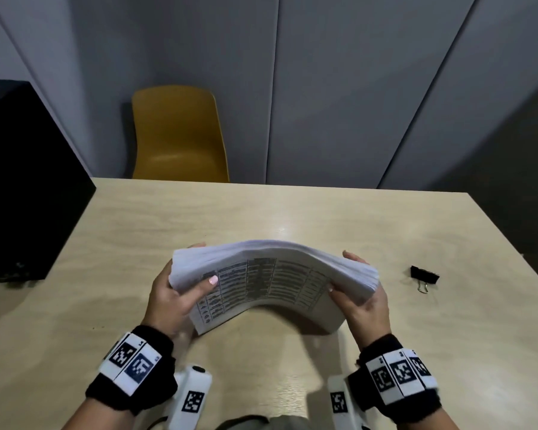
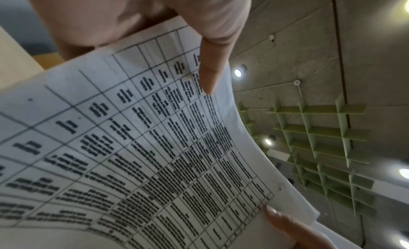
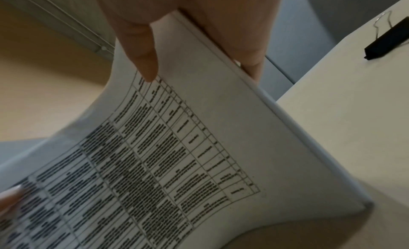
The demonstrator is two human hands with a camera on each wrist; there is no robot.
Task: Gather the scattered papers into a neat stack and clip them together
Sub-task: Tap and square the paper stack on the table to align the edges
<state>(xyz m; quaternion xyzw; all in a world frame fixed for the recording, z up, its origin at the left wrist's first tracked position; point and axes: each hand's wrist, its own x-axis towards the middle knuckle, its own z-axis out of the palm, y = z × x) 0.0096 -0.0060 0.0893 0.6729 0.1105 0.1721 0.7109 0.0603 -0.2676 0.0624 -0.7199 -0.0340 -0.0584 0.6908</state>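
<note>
A thick stack of white papers (image 1: pixel 271 274) with a printed table on the near sheet is held above the table, bowed upward in the middle. My left hand (image 1: pixel 174 293) grips its left end, thumb on the printed sheet and fingers behind. My right hand (image 1: pixel 361 293) grips the right end the same way. The left wrist view shows the printed sheet (image 2: pixel 155 147) with my thumb (image 2: pixel 210 69) on it. In the right wrist view the stack (image 3: pixel 199 147) fills the frame. A black binder clip (image 1: pixel 424 276) (image 3: pixel 389 37) lies on the table right of the stack.
The light wood table (image 1: pixel 261 212) spreads all round the stack. A yellow chair (image 1: pixel 177 135) stands beyond its far edge. A black box (image 1: pixel 25 181) sits at the far left. Grey wall panels (image 1: pixel 354 88) close off the back.
</note>
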